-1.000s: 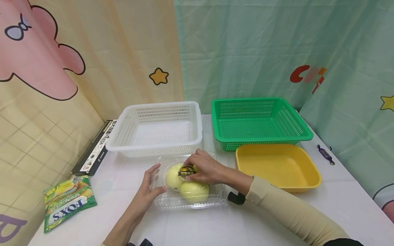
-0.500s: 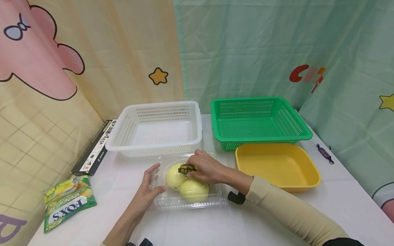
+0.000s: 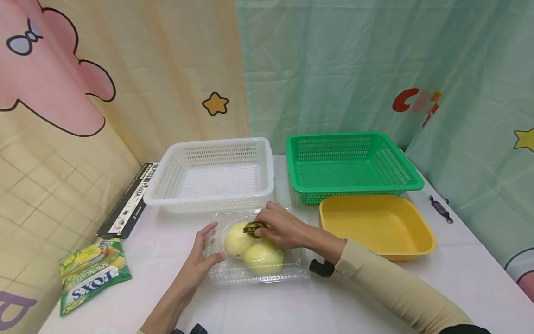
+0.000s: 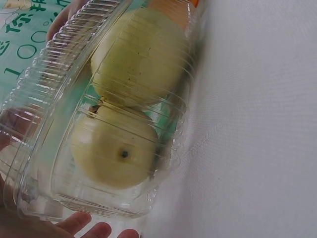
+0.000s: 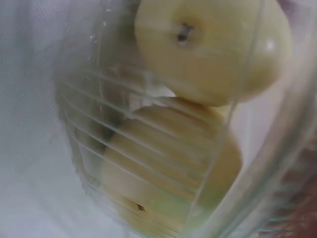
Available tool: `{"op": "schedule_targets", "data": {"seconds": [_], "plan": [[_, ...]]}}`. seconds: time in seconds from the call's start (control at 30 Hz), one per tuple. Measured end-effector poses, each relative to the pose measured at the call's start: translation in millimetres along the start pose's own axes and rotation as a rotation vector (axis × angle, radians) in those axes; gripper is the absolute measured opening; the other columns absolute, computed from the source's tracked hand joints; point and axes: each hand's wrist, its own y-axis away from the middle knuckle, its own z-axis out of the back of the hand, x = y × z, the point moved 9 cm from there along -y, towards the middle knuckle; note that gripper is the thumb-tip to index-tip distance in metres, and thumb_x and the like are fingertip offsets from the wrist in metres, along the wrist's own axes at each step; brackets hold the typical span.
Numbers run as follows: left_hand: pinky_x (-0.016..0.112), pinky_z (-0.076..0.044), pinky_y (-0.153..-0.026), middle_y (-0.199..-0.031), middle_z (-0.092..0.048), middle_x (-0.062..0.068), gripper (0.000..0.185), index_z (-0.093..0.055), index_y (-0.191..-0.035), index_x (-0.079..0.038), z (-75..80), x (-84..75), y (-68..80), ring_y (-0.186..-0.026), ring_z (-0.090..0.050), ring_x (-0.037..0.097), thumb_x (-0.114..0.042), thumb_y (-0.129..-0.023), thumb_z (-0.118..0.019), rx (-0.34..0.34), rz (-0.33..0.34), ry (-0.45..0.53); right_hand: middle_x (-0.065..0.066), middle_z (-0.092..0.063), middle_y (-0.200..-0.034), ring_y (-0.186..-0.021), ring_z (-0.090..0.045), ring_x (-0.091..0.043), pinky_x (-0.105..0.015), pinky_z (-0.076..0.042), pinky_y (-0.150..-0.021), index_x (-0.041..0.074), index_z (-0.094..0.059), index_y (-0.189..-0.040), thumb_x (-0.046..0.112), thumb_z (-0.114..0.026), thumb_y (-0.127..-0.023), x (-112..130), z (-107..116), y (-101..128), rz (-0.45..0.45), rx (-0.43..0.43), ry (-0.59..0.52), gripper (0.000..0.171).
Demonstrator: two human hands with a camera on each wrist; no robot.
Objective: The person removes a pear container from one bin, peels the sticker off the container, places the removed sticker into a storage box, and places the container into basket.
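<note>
A clear plastic clamshell box (image 3: 271, 279) stands on the table in front of the white basket. Inside show pale yellow pears (image 3: 263, 260), one with its dark stem end turned to the left wrist camera. On the lid is a black and gold label (image 3: 251, 229). My left hand (image 3: 198, 260) holds the left side of the box, thumb in front and fingers spread toward the back. My right hand (image 3: 283, 226) lies over the lid and pinches the right edge of the label, which looks bent up. The right wrist view shows two pears (image 5: 213, 49) close through the plastic.
Behind the box are a white basket (image 3: 208, 202) and a green basket (image 3: 354, 191). A yellow tray (image 3: 375, 227) stands right, near the right forearm. At left lie a black pasta box (image 3: 127, 204) and a green FOX'S bag (image 3: 95, 276). A purple wrapped candy (image 3: 441, 209) lies far right.
My right hand has shifted slightly right, and the label's right edge has moved with it and curled up from a flatter, round look. The left hand and box stay in place.
</note>
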Motion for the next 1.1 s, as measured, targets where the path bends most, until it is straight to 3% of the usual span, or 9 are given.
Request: {"op": "schedule_targets", "data": {"seconds": [0.33, 0.6, 0.83, 1.1], "plan": [[0.074, 0.002, -0.105, -0.16, -0.002, 0.011, 0.075, -0.019, -0.146, -0.032, 0.0, 0.1, -0.6, -0.146, 0.007, 0.043, -0.02, -0.085, -0.06, 0.006, -0.01, -0.012, 0.002, -0.062, -0.083, -0.082, -0.042, -0.012, -0.025, -0.034, -0.076, 0.01, -0.063, -0.091, 0.017, -0.063, -0.087, -2.3, 22.4, 6.8, 0.012, -0.073, -0.055, 0.008], [0.074, 0.001, -0.105, -0.159, -0.004, 0.014, 0.075, -0.018, -0.146, -0.034, 0.1, 0.8, -0.4, -0.145, 0.006, 0.044, -0.021, -0.086, -0.06, 0.006, -0.002, -0.019, 0.002, -0.059, -0.085, -0.083, -0.039, -0.011, -0.024, -0.035, -0.073, 0.009, -0.062, -0.092, 0.016, -0.063, -0.089, -19.9, 47.2, 21.4, -0.154, -0.088, -0.141, 0.007], [0.074, 0.001, -0.105, -0.159, -0.004, 0.014, 0.074, -0.018, -0.146, -0.035, 0.3, 1.2, -0.2, -0.145, 0.006, 0.044, -0.021, -0.086, -0.059, 0.007, -0.004, -0.017, -0.004, -0.059, -0.084, -0.081, -0.041, -0.018, -0.027, -0.035, -0.07, 0.006, -0.061, -0.09, 0.01, -0.064, -0.087, -29.1, 72.3, 41.5, -0.184, -0.171, -0.177, 0.006], [0.074, 0.001, -0.105, -0.159, -0.003, 0.014, 0.074, -0.018, -0.146, -0.035, 0.0, 0.8, 0.2, -0.145, 0.007, 0.044, -0.021, -0.086, -0.06, 0.006, -0.008, -0.011, -0.003, -0.055, -0.085, -0.082, -0.038, -0.014, -0.03, -0.037, -0.068, 0.006, -0.06, -0.091, 0.012, -0.061, -0.09, -49.6, 93.1, 70.6, -0.246, -0.228, -0.174, 0.006]]}}
